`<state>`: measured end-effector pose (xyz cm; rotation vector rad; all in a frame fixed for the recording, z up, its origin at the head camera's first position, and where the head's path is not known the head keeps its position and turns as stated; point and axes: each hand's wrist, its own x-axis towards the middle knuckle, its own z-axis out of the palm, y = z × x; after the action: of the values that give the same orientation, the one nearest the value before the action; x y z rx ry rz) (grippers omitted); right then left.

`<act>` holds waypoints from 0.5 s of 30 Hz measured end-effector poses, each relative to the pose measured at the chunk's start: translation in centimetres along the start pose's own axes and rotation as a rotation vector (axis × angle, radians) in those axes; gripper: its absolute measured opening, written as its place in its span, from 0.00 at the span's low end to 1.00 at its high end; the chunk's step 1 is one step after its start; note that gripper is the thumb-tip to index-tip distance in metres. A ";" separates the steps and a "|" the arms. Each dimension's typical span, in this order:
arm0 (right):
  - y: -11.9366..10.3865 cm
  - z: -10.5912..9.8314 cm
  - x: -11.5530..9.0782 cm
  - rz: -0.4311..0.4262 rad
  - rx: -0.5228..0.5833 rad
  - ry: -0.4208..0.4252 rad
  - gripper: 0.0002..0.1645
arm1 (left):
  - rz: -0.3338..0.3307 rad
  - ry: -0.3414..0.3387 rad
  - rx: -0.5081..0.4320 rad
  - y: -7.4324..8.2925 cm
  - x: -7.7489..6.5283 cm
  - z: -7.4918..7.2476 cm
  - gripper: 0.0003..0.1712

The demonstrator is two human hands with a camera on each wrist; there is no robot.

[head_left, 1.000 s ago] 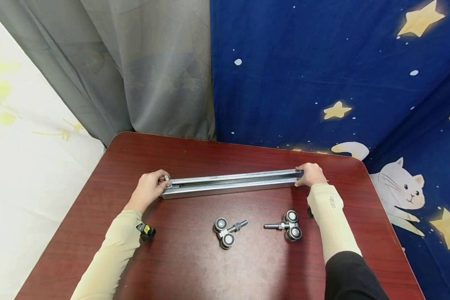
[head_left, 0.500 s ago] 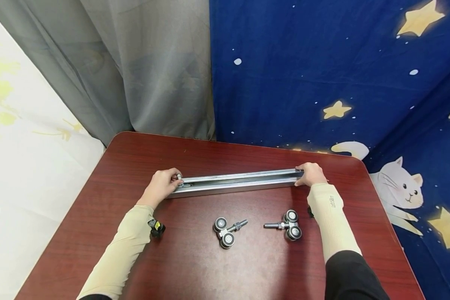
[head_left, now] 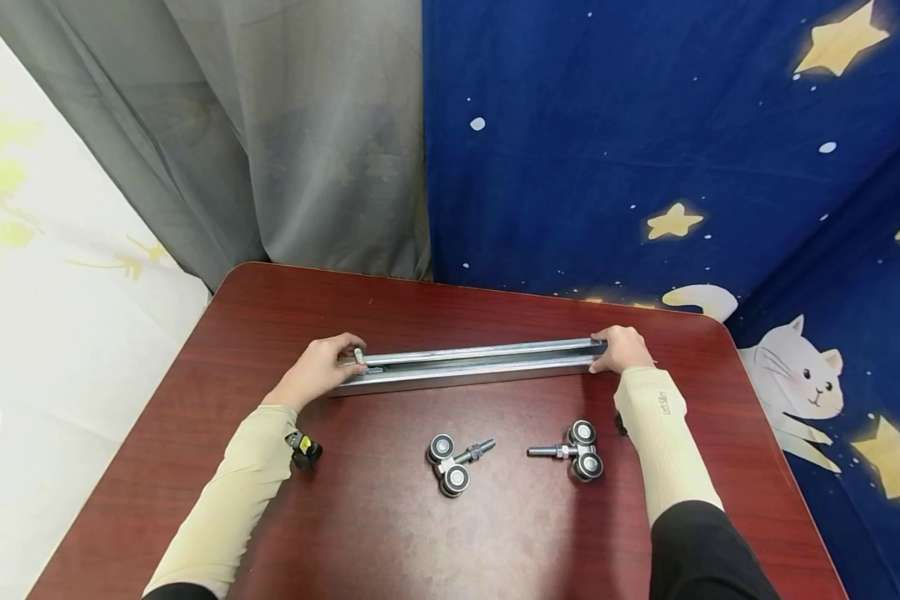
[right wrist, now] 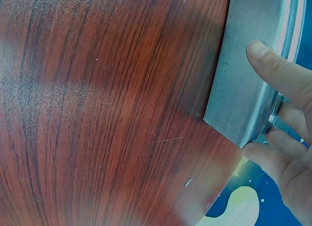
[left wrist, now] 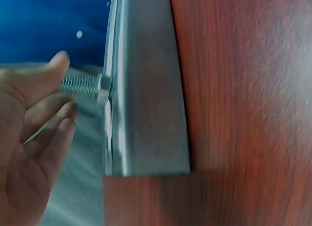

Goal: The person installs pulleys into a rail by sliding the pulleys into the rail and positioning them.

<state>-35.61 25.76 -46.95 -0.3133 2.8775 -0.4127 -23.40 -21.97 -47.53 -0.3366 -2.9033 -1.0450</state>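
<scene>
Bolt (left wrist: 82, 85), threaded and silvery, may jam if tilted; right hand (head_left: 621, 348) grips the long metal channel (head_left: 480, 375); left hand (head_left: 317, 367), hold unclear.

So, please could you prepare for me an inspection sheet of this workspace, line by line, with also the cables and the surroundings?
Surface: reddish wood-grain table, one small pale mark visible.
Job's things: metal channel on the table, slot upward; threaded bolt with nut stands out near its left end; in front lie a roller trolley and a second trolley, stems pointing towards each other.
Clutter: nothing seen.
Grips: left grip at the bolt, firmness unclear; right grip holds the channel's right end.
Cables: nothing seen.
Surroundings: grey curtain, blue star-patterned curtain behind.
</scene>
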 end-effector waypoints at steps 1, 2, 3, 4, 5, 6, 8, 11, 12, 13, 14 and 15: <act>0.0 0.0 0.0 -0.001 -0.001 -0.002 0.43 | -0.001 -0.028 0.011 -0.2 0.0 -0.2 0.25; 0.0 0.1 0.1 -0.002 -0.004 -0.002 0.43 | 0.000 -0.058 0.033 -0.4 0.0 -0.3 0.29; 0.0 0.1 0.1 -0.002 -0.006 -0.003 0.43 | 0.003 -0.088 0.061 -0.6 0.0 -0.4 0.32; 0.0 0.1 0.1 -0.002 -0.008 -0.004 0.43 | 0.005 -0.119 0.090 -0.8 0.1 -0.4 0.35; 0.0 0.1 0.1 -0.001 -0.010 -0.004 0.43 | 0.009 -0.146 0.119 -1.0 0.1 -0.5 0.37; 0.0 0.1 0.1 0.000 -0.010 -0.005 0.43 | 0.019 -0.168 0.149 -1.1 0.2 -0.5 0.38; 0.0 0.2 0.1 0.001 -0.012 -0.007 0.42 | 0.030 -0.205 0.193 -1.3 0.4 -0.6 0.38; 0.0 0.2 0.2 -0.001 -0.012 -0.013 0.42 | 0.026 -0.227 0.232 -1.4 0.7 -0.7 0.35; 0.0 0.1 0.2 -0.002 -0.012 -0.013 0.42 | 0.028 -0.233 0.249 -1.3 0.8 -0.7 0.33; 0.1 0.1 0.1 -0.003 -0.014 -0.013 0.43 | 0.025 -0.241 0.265 -1.2 0.9 -0.7 0.31; 0.1 0.1 0.1 -0.005 -0.016 -0.012 0.43 | 0.024 -0.248 0.276 -1.2 1.0 -0.7 0.30; 0.2 0.1 0.1 -0.005 -0.018 -0.010 0.43 | 0.020 -0.253 0.288 -1.1 1.1 -0.7 0.29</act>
<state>-35.72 25.86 -47.08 -0.3252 2.8732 -0.3847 -24.71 -23.01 -47.56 -0.5157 -3.2054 -0.6052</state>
